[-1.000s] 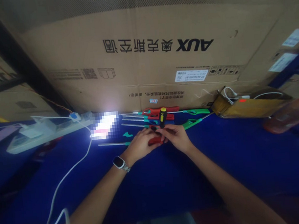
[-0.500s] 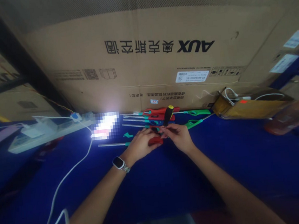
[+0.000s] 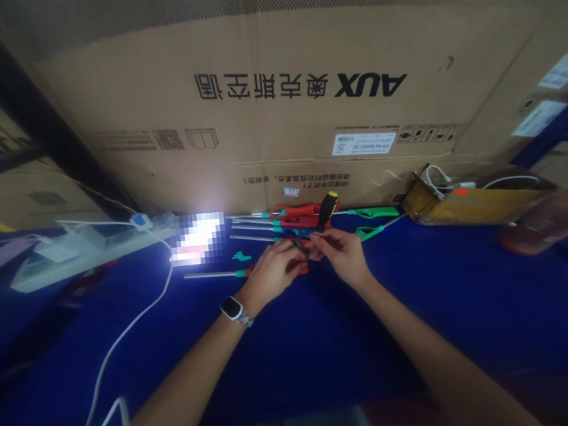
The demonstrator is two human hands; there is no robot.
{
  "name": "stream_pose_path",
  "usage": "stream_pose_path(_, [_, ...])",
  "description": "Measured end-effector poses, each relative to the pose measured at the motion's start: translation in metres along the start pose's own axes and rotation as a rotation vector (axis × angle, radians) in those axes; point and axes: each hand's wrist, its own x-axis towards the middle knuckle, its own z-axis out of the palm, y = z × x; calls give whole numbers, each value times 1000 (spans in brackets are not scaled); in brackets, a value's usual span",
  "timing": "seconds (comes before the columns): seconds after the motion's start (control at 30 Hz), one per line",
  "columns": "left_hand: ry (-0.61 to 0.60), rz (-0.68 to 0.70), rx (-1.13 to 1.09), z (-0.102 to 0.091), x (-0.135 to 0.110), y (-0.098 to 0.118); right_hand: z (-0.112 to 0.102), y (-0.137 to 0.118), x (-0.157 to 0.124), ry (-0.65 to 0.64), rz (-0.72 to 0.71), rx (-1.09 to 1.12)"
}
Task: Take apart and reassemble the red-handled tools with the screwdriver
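A long-reach gas lighter (image 3: 214, 274) with a metal tube, teal collar and red handle lies on the blue table surface. My left hand (image 3: 275, 271), a watch at its wrist, curls over the red handle and hides most of it. Close beside it, my right hand (image 3: 341, 254) pinches at the lower end of a screwdriver (image 3: 326, 212), whose black and yellow handle tilts up above the fingers. The fingertips of both hands nearly meet; any small part between them is hidden. A small teal plastic piece (image 3: 240, 256) lies left of my hands.
Several more lighters (image 3: 308, 209) with red or green handles lie behind my hands, against a large cardboard box (image 3: 266, 127). To the left are a glowing blurred-out screen (image 3: 199, 240), a white cable (image 3: 124, 330) and a power strip (image 3: 68, 267). A brown open container (image 3: 474, 205) and an orange-tinted bottle (image 3: 541, 225) stand right.
The screwdriver handle has tipped to the right and risen slightly. My left fingers have shifted slightly towards my right fingertips, and the view has moved a little.
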Motion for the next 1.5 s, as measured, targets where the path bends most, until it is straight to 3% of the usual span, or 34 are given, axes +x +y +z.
stream_pose_path(0.23, [-11,-32,-63,4,5,-2,-6,-2,-9,-60,35,-373])
stream_pose_path(0.4, [-63,50,-32,-2,6,-3,-11,-1,-19,-129,-22,-738])
stream_pose_path(0.53, [-24,75,-94,-5,2,-5,-12,-1,-22,-190,-5,-944])
stream_pose_path(0.7, [51,79,-157,-6,-3,-6,-13,1,-20,-242,-3,-923])
stream_pose_path(0.87, [177,32,-170,-14,-1,-20,-9,-6,-23,-109,-111,-976])
stream_pose_path(0.97, [138,-22,-107,-19,3,-30,0,-12,-26,-100,-214,-1072])
stream_pose_path(1.2, [0,-21,2,-19,9,-35,25,-15,-23,-320,-472,-1239])
stream_pose_path(1.37, [-57,-53,54,-18,8,-36,33,-11,-15,-418,-477,-1305])
stream_pose_path(1.5, [25,-43,64,-26,4,-33,32,-5,-8,-473,-471,-1311])
